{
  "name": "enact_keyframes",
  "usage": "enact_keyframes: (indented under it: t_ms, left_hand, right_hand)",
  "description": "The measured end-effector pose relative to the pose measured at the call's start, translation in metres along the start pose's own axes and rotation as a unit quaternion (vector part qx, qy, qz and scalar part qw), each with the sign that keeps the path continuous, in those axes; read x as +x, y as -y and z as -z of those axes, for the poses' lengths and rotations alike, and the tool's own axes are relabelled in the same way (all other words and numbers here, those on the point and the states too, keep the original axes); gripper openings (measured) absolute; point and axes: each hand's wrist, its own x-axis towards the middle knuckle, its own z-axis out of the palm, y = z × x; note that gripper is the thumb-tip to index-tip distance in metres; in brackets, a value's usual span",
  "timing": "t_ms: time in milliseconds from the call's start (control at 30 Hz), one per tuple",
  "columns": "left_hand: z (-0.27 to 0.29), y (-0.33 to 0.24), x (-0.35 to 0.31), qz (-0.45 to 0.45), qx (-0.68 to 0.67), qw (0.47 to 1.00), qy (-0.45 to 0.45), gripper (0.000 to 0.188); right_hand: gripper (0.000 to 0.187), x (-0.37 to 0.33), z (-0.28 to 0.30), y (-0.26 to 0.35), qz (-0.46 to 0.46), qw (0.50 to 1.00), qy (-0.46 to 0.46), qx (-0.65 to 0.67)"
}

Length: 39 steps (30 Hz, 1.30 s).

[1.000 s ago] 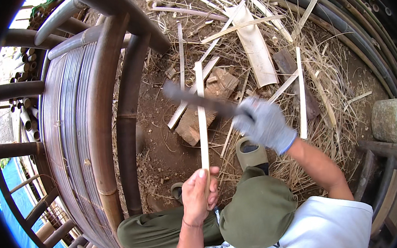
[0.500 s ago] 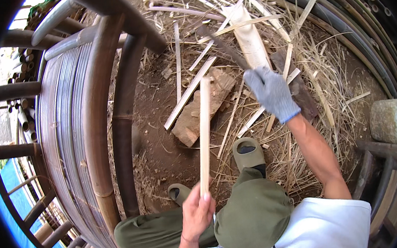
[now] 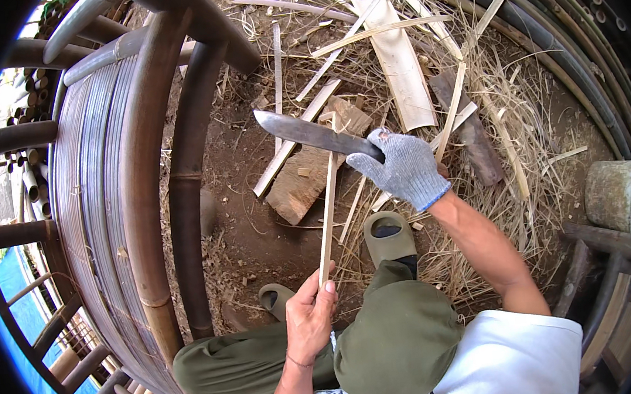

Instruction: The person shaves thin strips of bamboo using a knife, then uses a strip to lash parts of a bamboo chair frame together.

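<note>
My bare left hand (image 3: 310,317) grips the near end of a pale split bamboo strip (image 3: 329,214). The strip slants up and away from me, its far end over a rough wooden block (image 3: 293,191) on the ground. In a grey knitted glove, my right hand (image 3: 404,169) is closed round the handle of a large knife (image 3: 303,133). The fingers hide most of that handle. The dark blade points left and lies across the strip close to its far end, where a short bit of strip shows beyond it.
A bamboo bench (image 3: 101,206) stands at my left. Beyond the right hand lie a wide split bamboo piece (image 3: 401,75), a dark wood piece (image 3: 475,140) and heaped shavings (image 3: 517,122). Long bamboo poles (image 3: 555,45) line the right side, near a dirty white bucket (image 3: 619,195).
My right hand has swung the knife left and nearer to me, from beside the wide bamboo piece onto the strip. The left hand's strip has shifted only slightly.
</note>
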Motion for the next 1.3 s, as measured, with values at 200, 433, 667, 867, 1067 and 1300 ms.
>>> enact_keyframes:
  t_ms: [200,433,667,867,1067,1300]
  left_hand:
    - [0.029,0.021,-0.02,0.013,0.043,0.999,-0.001,0.035]
    - [0.003,-0.001,0.111,0.106,0.02,0.991,0.074,0.025]
    - [0.036,0.02,0.114,0.009,0.005,0.991,-0.134,0.018]
    - [-0.018,0.059,0.146,-0.143,0.205,0.966,-0.061,0.029]
    - [-0.031,0.08,0.176,-0.247,0.288,0.921,-0.093,0.022]
    - [-0.036,0.083,0.18,-0.291,0.298,0.902,-0.113,0.023]
  right_hand:
    - [0.053,0.03,0.044,-0.077,-0.199,0.959,-0.046,0.195]
    - [0.047,-0.028,0.045,-0.018,-0.205,0.714,0.133,0.656]
    - [0.079,-0.095,0.052,-0.03,-0.254,0.758,0.13,0.587]
    - [0.062,-0.061,-0.007,-0.024,-0.183,0.888,-0.089,0.413]
    - [0.044,-0.04,-0.044,-0.027,-0.198,0.941,-0.13,0.243]
    - [0.044,-0.009,-0.062,-0.025,-0.096,0.971,-0.137,0.173]
